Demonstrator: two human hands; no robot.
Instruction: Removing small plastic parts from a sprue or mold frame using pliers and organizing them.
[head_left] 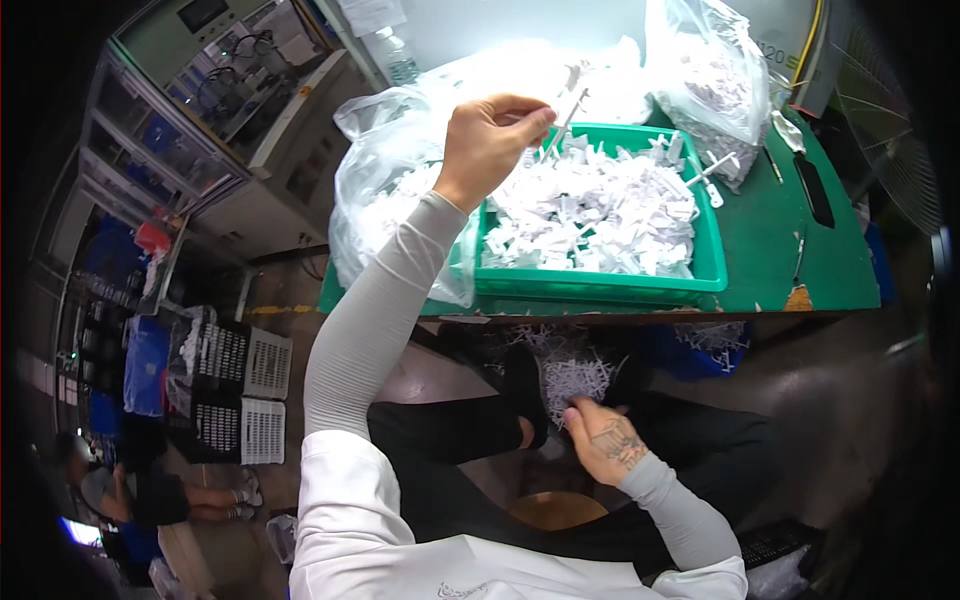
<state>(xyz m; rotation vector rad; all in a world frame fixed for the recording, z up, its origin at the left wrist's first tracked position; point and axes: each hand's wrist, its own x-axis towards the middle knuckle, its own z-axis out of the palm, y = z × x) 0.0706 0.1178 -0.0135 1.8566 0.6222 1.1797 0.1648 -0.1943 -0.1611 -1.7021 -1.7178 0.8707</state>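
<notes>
My left hand (pixel 488 145) is raised over the left part of a green plastic tray (pixel 600 284). Its thumb and fingers pinch a thin white plastic sprue (pixel 568 122), which slants upward. Small white plastic parts (pixel 600 210) fill the tray in a loose heap. Down between my knees is my right hand (pixel 606 442), its fingers curled closed. Just beyond it lies a pile of white plastic scraps (pixel 578 382); whatever these fingers hold, if anything, is hidden. Another white sprue (pixel 712 169) leans across the tray's right rim.
Clear plastic bags (pixel 375 200) lie left of the tray, and a filled bag (pixel 708 80) stands behind it at right. A dark flat object (pixel 814 190) rests on the green table (pixel 760 260). Under it sits a blue bin (pixel 700 358). A person (pixel 125 490) is at far left.
</notes>
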